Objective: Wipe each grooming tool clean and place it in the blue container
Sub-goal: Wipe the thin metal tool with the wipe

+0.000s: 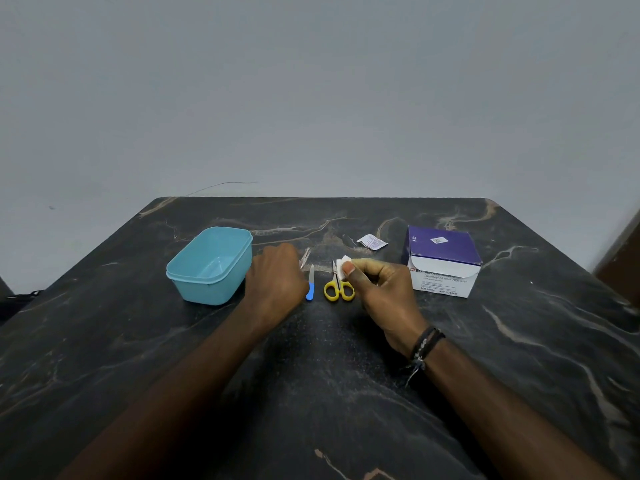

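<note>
Grooming tools lie in a short row at mid-table, between the two hands. Far left of the group: blue container point(210, 265), lidless, nothing visible inside, standing well in from the table's left edge. Just right of it, left hand point(277, 277), back to the camera, fingers curled down out of sight; a thin, blurred, pinkish-silver tool point(305, 258) sticks out past its knuckles; cannot tell whether the fingers pinch it or only touch it. Next right, nail file point(310, 284) with a blue handle, flat on the table point(346, 393), tip pointing away. Beside it, yellow-handled scissors point(338, 285), blades closed and pointing away. Right hand point(382, 289) hovers over the scissors, thumb and forefinger pinching a white swab point(344, 266); a dark bracelet point(426, 342) sits on that wrist. Behind, a torn sachet point(372, 242) lies alone. Far right, swab box point(441, 263), purple-and-white, flap open, contents hidden. Bare dark marble-patterned surface stretches toward the near edge and both sides.
</note>
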`<state>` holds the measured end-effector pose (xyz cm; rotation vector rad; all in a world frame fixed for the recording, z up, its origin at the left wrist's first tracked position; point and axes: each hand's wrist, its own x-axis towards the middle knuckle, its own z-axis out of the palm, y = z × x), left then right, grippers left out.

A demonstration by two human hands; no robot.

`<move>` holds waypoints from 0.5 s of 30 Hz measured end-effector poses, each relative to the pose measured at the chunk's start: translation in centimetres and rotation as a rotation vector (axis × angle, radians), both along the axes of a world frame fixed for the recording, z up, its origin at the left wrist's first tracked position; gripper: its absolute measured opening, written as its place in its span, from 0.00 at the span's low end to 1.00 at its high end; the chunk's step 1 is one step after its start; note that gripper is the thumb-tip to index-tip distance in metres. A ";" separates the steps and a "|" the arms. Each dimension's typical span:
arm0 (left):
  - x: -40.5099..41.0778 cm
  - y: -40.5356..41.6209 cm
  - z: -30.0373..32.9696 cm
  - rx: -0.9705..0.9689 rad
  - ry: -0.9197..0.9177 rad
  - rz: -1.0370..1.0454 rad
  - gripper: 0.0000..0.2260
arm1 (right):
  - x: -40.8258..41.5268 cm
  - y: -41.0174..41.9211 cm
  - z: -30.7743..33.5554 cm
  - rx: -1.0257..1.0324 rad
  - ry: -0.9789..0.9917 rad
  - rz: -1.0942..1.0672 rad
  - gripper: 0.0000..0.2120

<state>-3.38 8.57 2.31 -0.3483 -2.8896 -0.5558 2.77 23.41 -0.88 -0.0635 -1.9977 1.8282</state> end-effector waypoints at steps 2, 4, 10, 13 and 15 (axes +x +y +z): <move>-0.3 -0.5 -0.5 0.144 0.046 -0.074 0.13 | -0.1 0.1 -0.1 0.013 0.001 -0.012 0.06; -0.1 -0.9 -0.9 0.368 -0.001 -0.180 0.12 | -0.1 0.2 -0.1 0.024 0.008 -0.023 0.06; 1.6 -1.0 -2.0 0.906 -0.262 -0.344 0.03 | 0.3 0.3 0.7 -0.061 0.037 -0.034 0.04; 2.2 -0.8 -2.4 0.960 -0.286 -0.396 0.04 | 0.5 0.4 1.0 -0.107 0.042 -0.033 0.06; 2.5 -0.6 -2.6 0.974 -0.282 -0.419 0.04 | 0.6 0.4 1.1 -0.101 0.026 -0.023 0.06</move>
